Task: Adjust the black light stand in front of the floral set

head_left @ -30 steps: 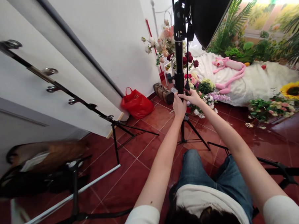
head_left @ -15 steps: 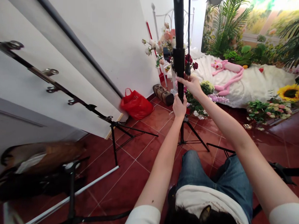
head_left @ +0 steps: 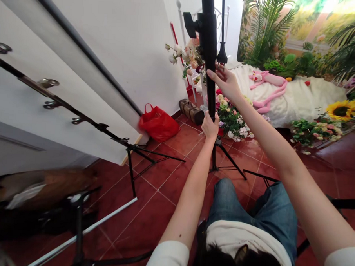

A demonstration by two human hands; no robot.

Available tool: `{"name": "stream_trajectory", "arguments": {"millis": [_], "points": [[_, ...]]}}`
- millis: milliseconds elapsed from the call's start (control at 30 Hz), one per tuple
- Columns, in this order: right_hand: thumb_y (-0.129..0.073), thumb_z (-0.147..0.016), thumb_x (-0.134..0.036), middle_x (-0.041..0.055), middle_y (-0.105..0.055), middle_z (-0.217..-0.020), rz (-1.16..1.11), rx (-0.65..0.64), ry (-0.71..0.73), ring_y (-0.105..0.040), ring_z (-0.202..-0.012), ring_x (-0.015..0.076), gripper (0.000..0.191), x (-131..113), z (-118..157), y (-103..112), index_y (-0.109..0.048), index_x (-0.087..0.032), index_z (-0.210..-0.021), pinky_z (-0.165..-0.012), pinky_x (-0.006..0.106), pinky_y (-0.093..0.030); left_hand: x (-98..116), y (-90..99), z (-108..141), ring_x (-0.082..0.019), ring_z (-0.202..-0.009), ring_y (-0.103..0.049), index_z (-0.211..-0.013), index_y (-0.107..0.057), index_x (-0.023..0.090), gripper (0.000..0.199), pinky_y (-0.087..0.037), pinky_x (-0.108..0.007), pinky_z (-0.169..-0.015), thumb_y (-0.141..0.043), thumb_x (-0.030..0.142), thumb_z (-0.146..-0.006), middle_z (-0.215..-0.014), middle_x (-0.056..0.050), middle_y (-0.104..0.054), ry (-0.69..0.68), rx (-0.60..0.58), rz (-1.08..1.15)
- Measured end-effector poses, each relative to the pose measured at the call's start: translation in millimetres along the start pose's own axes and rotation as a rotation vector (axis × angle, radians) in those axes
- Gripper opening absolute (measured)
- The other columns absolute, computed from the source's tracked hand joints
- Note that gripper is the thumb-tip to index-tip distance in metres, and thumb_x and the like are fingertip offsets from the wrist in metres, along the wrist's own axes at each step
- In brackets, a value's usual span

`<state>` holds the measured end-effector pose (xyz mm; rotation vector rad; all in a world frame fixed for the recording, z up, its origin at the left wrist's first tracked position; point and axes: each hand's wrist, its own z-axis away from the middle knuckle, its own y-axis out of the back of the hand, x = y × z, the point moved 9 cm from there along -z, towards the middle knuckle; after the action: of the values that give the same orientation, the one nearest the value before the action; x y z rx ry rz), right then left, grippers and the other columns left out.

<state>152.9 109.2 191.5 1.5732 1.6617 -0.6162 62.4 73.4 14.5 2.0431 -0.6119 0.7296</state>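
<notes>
A black light stand (head_left: 209, 44) rises in front of me, its tripod legs spread on the red tiles. Low on the pole, my left hand (head_left: 210, 125) is wrapped round it. Higher up, my right hand (head_left: 226, 83) is at the pole's right side, thumb against it and the other fingers curled partly behind. Above my right hand is a black clamp collar with a knob (head_left: 191, 25) on its left. A black cable with a plug (head_left: 222, 53) hangs just above the fingers of my right hand.
Left of the stand are a red bag (head_left: 159, 123), a brown case (head_left: 191, 111) and another tripod (head_left: 132, 147) with a slanting clip-bearing pole. A white pole (head_left: 103, 220) crosses the floor. Behind stand flowers (head_left: 236, 124) and a white-draped bed (head_left: 310, 95) with a pink plush toy (head_left: 274, 80).
The knobbed collar has risen and looks larger, farther above my right hand. My right hand has moved slightly up the pole. The hanging plug now shows fully.
</notes>
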Motion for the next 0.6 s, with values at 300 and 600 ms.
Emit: {"name": "stream_trajectory", "arguments": {"millis": [300,600], "points": [[-0.023,-0.099,-0.069,0.0114,-0.075,-0.114,0.634,-0.056,-0.061,-0.068,-0.112,0.0244,0.074,40.5,114.3,26.6,-0.072,-0.017,-0.115,-0.104,0.040,-0.049,0.8,1.0,0.0,-0.026,-0.104,-0.071,-0.130,-0.053,0.015,0.049,-0.052,-0.029,-0.079,-0.038,0.052,-0.101,-0.114,-0.015,-0.073,0.012,0.010,0.015],[-0.018,-0.102,-0.063,0.0159,-0.063,-0.138,0.677,-0.180,0.005,-0.054,-0.136,0.0266,0.073,81.2,112.3,-8.1,-0.061,-0.015,-0.134,-0.117,0.044,-0.040,-1.4,-0.9,-0.4,-0.025,-0.103,-0.071,-0.128,-0.054,0.017,0.048,-0.052,-0.029,-0.077,-0.037,0.053,-0.100,-0.114,-0.014,-0.072,0.003,0.006,0.037]]}}
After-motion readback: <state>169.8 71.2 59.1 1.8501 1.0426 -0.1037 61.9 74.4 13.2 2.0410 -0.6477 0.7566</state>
